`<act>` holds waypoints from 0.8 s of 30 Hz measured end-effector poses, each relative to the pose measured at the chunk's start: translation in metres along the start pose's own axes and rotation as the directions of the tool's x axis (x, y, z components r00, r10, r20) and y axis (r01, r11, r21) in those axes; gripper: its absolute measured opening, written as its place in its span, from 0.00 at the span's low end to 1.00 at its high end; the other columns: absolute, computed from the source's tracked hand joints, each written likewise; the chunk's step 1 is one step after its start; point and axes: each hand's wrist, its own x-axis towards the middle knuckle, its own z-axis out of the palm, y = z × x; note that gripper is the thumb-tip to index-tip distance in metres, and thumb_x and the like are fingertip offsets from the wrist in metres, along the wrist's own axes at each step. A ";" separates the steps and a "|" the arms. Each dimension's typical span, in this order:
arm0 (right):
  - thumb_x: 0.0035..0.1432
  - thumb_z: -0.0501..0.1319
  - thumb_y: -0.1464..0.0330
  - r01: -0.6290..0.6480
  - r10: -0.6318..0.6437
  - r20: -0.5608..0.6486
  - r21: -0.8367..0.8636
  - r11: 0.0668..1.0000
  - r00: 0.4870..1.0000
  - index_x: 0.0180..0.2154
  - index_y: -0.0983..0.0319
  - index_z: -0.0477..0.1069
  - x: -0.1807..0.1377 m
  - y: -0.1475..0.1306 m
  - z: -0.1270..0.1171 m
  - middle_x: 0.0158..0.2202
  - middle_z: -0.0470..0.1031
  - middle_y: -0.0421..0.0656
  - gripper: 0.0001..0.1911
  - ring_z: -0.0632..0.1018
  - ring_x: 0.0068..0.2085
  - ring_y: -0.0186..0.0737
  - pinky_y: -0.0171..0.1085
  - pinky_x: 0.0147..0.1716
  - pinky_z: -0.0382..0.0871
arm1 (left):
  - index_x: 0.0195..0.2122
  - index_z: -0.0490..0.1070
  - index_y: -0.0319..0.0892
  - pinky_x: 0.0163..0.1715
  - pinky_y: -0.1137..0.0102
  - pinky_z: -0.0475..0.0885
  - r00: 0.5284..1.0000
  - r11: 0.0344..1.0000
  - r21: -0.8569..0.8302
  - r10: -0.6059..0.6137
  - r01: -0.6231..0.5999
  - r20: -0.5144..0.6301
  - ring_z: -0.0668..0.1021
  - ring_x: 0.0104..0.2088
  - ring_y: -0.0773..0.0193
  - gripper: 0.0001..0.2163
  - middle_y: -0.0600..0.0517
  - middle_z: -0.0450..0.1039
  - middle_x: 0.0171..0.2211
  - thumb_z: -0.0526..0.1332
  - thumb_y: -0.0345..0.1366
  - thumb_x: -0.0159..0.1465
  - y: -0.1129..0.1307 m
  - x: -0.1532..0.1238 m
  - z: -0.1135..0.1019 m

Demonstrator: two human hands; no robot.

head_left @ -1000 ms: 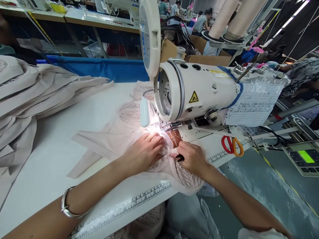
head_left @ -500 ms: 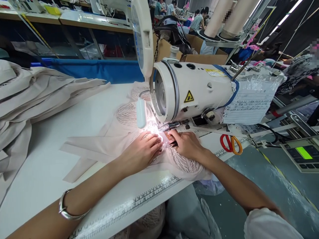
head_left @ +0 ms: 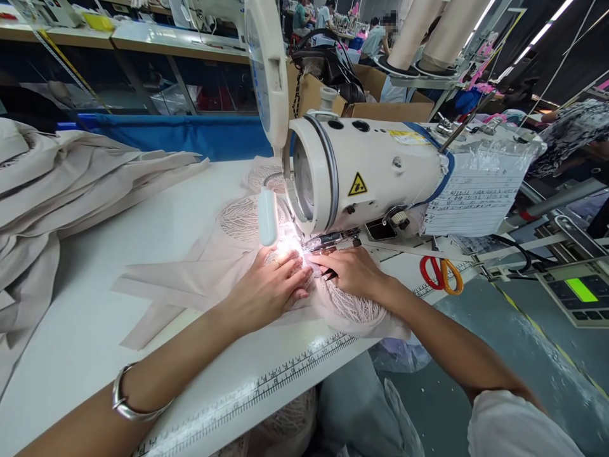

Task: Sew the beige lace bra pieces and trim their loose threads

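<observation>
Pale pink fabric with lace panels (head_left: 242, 220) lies bunched under the sewing machine (head_left: 371, 174), whose lamp brightly lights the needle area. My left hand (head_left: 271, 282) rests on the cloth just left of the needle, fingers spread and palm down. On the right, my right hand (head_left: 349, 270) touches the fabric with its index finger stretched towards the presser foot. Its other fingers are curled round small black snips (head_left: 329, 274), of which only the pointed tips show. Glare hides the exact stitching spot.
A heap of pale fabric (head_left: 71, 171) lies at the left of the white table (head_left: 118, 235). Red and orange scissors (head_left: 441, 274) sit right of the machine, near a control panel (head_left: 578, 295). A printed ruler (head_left: 285, 374) runs along the front edge. Cardboard boxes (head_left: 390, 112) stand behind.
My right index finger has stretched left towards the presser foot, where the thumb side was raised and curled before. My left fingers have spread a little, and the lace has shifted slightly.
</observation>
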 end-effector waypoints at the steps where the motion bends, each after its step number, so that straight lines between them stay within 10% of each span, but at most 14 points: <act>1: 0.51 0.58 0.78 0.015 -0.015 -0.008 -0.009 1.000 1.000 0.53 0.55 0.76 0.000 0.001 0.000 0.32 0.82 0.40 0.29 0.78 0.34 0.39 0.35 0.31 0.60 | 0.50 0.72 0.44 0.56 0.51 0.58 1.000 1.000 0.002 -0.006 0.006 -0.003 0.74 0.54 0.51 0.16 0.45 0.78 0.47 0.46 0.38 0.74 0.000 0.000 0.000; 14: 0.56 0.56 0.81 0.140 -0.138 -0.024 0.154 0.978 0.990 0.54 0.55 0.75 0.012 0.024 0.015 0.44 0.82 0.41 0.28 0.78 0.44 0.39 0.34 0.43 0.65 | 0.56 0.69 0.41 0.53 0.47 0.57 0.990 0.998 0.009 -0.067 0.066 0.126 0.71 0.60 0.44 0.21 0.40 0.75 0.55 0.44 0.47 0.75 0.000 -0.001 -0.006; 24: 0.59 0.52 0.81 0.038 -0.035 0.061 -0.043 0.998 0.997 0.53 0.52 0.75 0.011 0.018 -0.008 0.38 0.81 0.40 0.28 0.76 0.39 0.41 0.37 0.35 0.58 | 0.61 0.67 0.41 0.57 0.42 0.53 0.985 0.994 -0.077 -0.065 0.078 0.161 0.73 0.58 0.41 0.26 0.39 0.73 0.56 0.46 0.53 0.72 -0.004 -0.003 -0.003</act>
